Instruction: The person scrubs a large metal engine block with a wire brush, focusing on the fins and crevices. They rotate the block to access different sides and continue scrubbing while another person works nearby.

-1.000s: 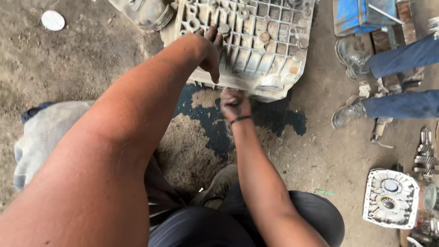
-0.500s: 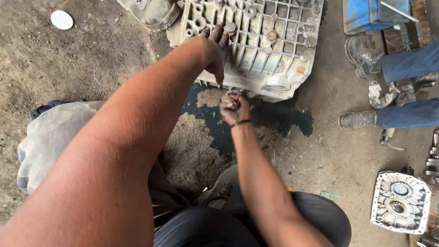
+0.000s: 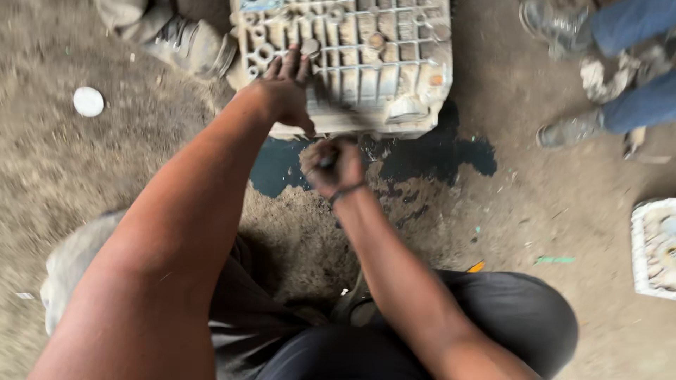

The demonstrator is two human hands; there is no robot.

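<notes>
Person crouched low on a dirt floor (image 3: 84, 183), dark trousers, knees drawn up toward the near edge of the view.

Left hand (image 3: 285, 91): laid flat, fingers spread, on the near left part of a large ribbed metal casing (image 3: 373, 63). Palm down, pressing on the ribs.

Right hand (image 3: 331, 165): closed into a fist just below the casing's near edge, curled around something small and dark; blurred, so what it grips cannot be told. Dark band on that wrist. Whether the fist touches the casing cannot be told either.

The casing lies on the floor at the far middle of the view, pale grey, grimy, a grid of ribs and round bosses on its upturned face. A dark wet patch (image 3: 436, 151) spreads on the floor from under its near edge, running out to the right.

Around it:
- small white round disc (image 3: 88, 101) on the dirt, well off to the left
- worn boot (image 3: 190, 39) just beside the casing's far left corner
- another person's legs in blue trousers and dusty shoes (image 3: 570, 130) at the far right
- a second pale metal part (image 3: 655, 246) at the right edge, partly cut off
- pale grey cloth (image 3: 70, 260) by the person's left knee
</notes>
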